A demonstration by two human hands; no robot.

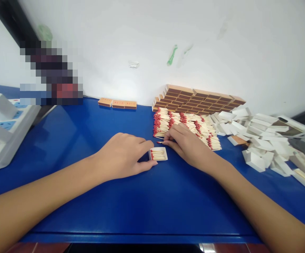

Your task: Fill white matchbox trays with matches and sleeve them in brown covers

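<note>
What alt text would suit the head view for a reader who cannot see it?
On a blue table, the left hand braces a small white tray holding red-tipped matches, while the right hand touches a loose match beside a match pile. Stacked brown sleeves stand behind against the wall; a heap of white trays lies to the right.

Table [89, 196]: blue.
Tray [158, 154]: white.
Matches [186, 126]: pale sticks, red tips.
Boxes [197, 100]: orange tops, brown sides, brick pattern.
Tray pile [260, 140]: white.
Wall [221, 42]: white, green smear [172, 55].
Power strip [7, 140]: white, blue marks.
</note>
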